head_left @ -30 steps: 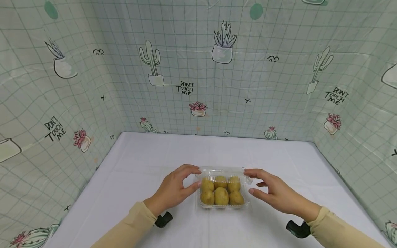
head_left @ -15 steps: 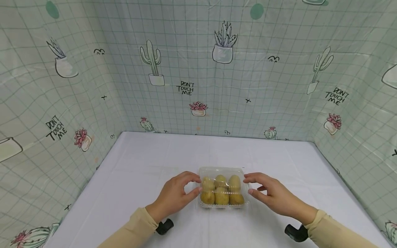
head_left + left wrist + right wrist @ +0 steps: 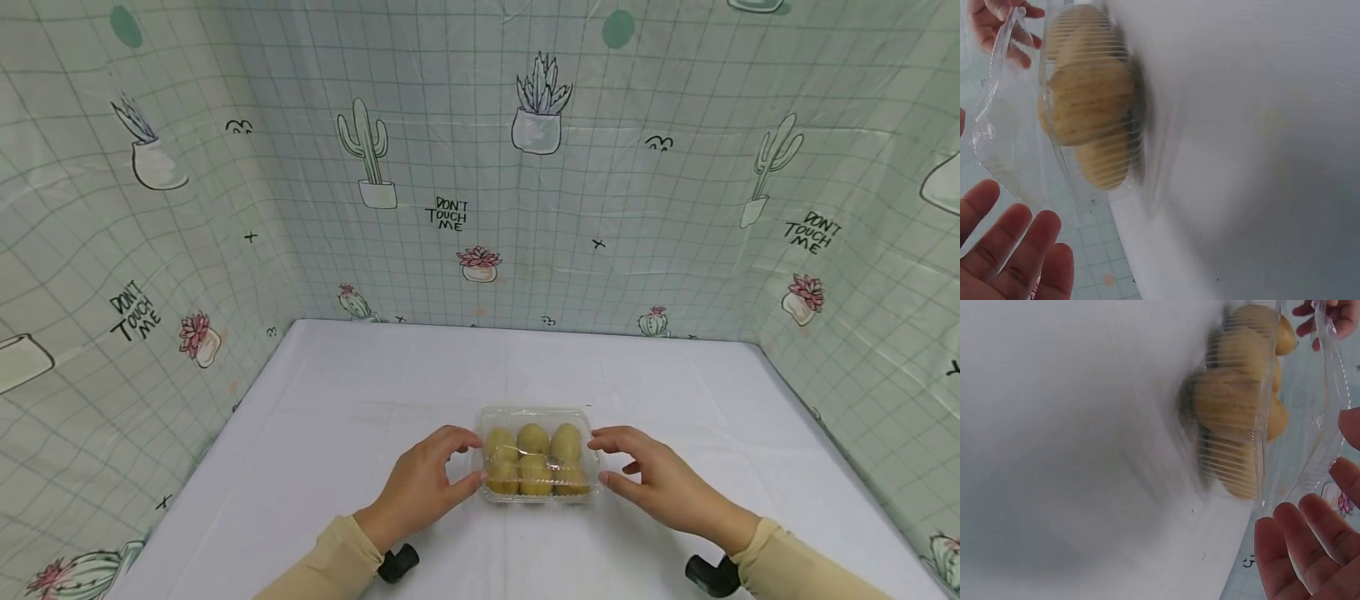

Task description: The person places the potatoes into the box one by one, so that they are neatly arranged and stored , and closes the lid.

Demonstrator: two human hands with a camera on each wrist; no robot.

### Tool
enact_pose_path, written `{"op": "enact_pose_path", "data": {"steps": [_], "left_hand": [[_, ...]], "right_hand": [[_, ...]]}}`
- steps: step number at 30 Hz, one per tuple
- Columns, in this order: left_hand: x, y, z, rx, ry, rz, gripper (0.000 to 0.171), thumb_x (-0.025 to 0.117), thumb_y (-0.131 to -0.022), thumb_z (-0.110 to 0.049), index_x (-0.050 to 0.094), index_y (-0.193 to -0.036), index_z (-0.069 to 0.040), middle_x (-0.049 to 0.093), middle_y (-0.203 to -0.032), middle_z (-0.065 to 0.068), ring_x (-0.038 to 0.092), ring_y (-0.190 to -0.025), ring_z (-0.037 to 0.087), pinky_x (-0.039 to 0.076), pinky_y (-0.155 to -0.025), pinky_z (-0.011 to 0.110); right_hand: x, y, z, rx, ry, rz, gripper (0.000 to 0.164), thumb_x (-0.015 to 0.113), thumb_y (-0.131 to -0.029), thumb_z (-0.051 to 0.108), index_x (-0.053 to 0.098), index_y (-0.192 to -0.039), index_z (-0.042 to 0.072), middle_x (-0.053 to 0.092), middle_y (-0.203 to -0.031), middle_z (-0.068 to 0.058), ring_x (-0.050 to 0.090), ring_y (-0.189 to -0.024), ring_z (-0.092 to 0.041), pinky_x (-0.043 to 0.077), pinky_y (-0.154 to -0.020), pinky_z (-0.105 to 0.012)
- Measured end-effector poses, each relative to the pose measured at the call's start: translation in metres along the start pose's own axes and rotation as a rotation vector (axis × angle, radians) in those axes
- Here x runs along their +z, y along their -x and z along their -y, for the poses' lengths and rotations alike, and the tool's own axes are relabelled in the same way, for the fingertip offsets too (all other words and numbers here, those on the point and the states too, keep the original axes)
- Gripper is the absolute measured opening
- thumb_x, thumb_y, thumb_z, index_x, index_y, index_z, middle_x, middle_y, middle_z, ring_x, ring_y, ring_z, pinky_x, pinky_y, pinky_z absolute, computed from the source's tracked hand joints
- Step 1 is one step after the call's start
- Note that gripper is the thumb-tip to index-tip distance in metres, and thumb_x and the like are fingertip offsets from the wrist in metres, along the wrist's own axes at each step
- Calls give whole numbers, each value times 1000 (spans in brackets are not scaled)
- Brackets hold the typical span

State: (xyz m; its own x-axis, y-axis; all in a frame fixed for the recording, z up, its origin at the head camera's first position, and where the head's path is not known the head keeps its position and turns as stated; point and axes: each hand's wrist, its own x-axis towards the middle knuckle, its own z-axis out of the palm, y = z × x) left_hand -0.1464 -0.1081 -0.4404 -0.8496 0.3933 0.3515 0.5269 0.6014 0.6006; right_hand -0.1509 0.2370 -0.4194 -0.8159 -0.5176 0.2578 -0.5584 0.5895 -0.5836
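A clear hinged plastic box on the table contains several oval, yellow-brown pieces that look like potatoes. Its transparent lid leans over them at an angle, front edge raised in both wrist views. My left hand holds the lid's left side between thumb and fingertips. On the other side, my right hand holds the lid's right edge the same way. The lower fingers of the right hand are spread outward beside the box. The lid's thin film bends between the hands.
A white cloth covers the table. Behind and at both sides hangs a grid-patterned curtain with cactus drawings. Black wrist-worn parts show under both cuffs.
The lid has tilted forward and down over the potato-like pieces. Both hands have moved with it, slightly toward the near side. The box base has stayed in place.
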Motion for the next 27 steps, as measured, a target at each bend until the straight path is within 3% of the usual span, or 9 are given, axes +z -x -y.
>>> {"op": "enact_pose_path", "data": {"steps": [7,14,21,27], "left_hand": [[4,2,6,-38,-27,22,43,72,-93,-37,62,-127,-14,59,-129,-1,63,-106,20,54,-79,39],[8,4,9,-92,-30,102,60,68,-94,-44,52,-140,-10,58,-135,6,64,-111,21,53,-85,46],[10,4,12,-83,1,177,70,67,-95,-45,42,-148,-7,65,-126,8,65,-108,22,52,-87,47],[12,3,14,-80,39,201,71,70,-93,-39,40,-148,-6,68,-115,5,65,-102,19,52,-85,42]], "right_hand": [[6,0,-3,54,3,-1,45,73,-92,12,56,-134,13,58,-132,-1,60,-114,-28,56,-79,-36],[11,2,-4,134,15,15,53,73,-92,17,51,-140,9,54,-137,-4,60,-115,-30,56,-80,-38],[15,2,-7,218,-1,36,55,74,-92,20,49,-140,9,55,-138,-10,62,-113,-29,56,-80,-36],[16,0,-9,237,-73,49,53,73,-92,19,49,-137,4,63,-121,-8,66,-101,-24,56,-77,-33]]}}
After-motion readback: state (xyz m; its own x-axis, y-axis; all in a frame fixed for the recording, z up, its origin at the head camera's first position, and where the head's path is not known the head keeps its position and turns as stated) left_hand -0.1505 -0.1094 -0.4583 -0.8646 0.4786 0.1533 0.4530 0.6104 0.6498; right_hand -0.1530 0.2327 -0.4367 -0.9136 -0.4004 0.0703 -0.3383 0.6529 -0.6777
